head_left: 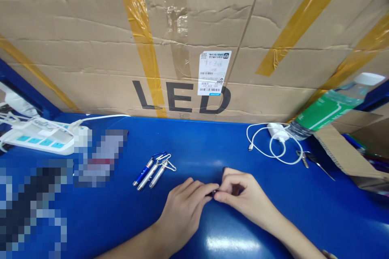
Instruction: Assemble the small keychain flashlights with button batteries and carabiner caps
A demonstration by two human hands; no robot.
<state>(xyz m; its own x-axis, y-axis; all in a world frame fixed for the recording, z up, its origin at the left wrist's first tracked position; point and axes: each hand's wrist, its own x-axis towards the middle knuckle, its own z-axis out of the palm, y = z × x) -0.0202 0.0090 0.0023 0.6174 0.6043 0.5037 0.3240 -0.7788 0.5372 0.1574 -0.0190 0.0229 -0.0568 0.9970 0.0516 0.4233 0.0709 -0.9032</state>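
Note:
My left hand and my right hand meet over the blue table, low in the middle of the head view. Between their fingertips is a small dark object, mostly covered by the fingers, so its kind does not show. The left fingers are closed over it, while my right thumb and forefinger pinch at its right end. A dark tip pokes out above the right fingers. To the left of my hands lie a blue penlight and two silver penlights, side by side, with small carabiner clips at their far ends.
A large cardboard box marked LED walls off the back. At left are a white power strip and blurred flat items. At right lie a white charger with cable, a tilted green-labelled bottle, scissors and an open carton.

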